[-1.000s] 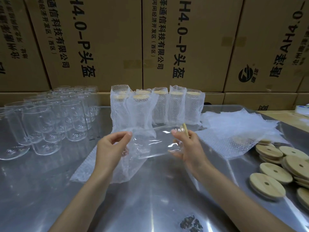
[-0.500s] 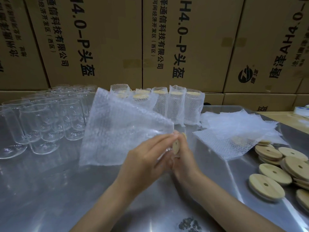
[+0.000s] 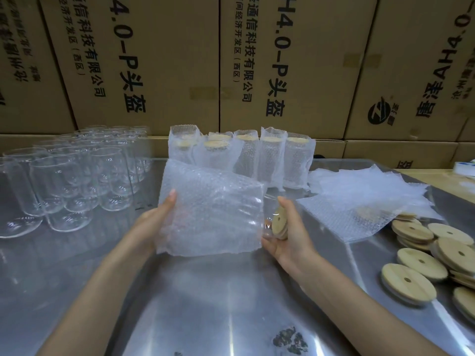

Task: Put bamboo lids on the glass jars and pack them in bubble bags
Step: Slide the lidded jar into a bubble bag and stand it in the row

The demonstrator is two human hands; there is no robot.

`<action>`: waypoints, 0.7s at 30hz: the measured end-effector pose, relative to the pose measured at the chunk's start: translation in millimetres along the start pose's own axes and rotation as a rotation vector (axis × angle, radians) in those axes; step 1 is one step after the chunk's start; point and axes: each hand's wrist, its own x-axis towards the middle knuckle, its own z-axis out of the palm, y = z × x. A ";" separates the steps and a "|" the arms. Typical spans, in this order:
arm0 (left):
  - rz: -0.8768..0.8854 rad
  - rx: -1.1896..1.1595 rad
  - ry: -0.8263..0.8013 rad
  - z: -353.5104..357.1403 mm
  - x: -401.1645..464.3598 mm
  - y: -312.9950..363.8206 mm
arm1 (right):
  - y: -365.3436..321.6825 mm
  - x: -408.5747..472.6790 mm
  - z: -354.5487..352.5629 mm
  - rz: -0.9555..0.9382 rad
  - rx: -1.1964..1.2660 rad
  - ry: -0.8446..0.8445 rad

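A glass jar lies sideways inside a bubble bag [image 3: 210, 209] held above the steel table. Its bamboo lid [image 3: 279, 223] sticks out of the bag's right end. My left hand [image 3: 159, 217] holds the bag's left, closed end, fingers behind the wrap. My right hand [image 3: 288, 235] cups the lidded end of the jar, fingers curled around it. Several packed jars [image 3: 246, 158] stand in bubble bags behind. Bare glass jars [image 3: 77, 176] stand in rows at the left. Loose bamboo lids [image 3: 426, 253] lie at the right.
A pile of flat bubble bags [image 3: 365, 201] lies right of centre, partly over some lids. Stacked cardboard cartons [image 3: 257, 62] form a wall behind the steel table [image 3: 205, 304]. A dark stain [image 3: 290, 340] marks the table near the front edge.
The bubble bag has been drawn over the sideways jar from the left. My left hand moved from the lid end back to the bag's left end. My right hand stays at the lid.
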 end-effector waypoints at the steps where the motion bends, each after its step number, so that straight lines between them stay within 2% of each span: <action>1: 0.033 0.010 -0.047 1.4 -1.1 -1.7 | 0.8 -1.2 0.7 -0.017 -0.032 -0.024; 6: 0.178 0.117 -0.238 7.9 -5.0 -11.6 | 3.1 -3.1 5.0 -0.064 -0.018 -0.110; 10: 0.213 0.131 -0.357 12.8 -10.8 -13.9 | 4.0 -2.8 5.3 -0.075 -0.033 -0.172; 15: 0.223 0.200 -0.357 21.4 -10.2 -21.4 | 8.7 -4.9 4.9 -0.177 -0.098 -0.286; 21: 0.211 0.093 -0.324 23.2 -7.7 -23.0 | 1.5 -8.6 8.4 -0.133 -0.124 -0.287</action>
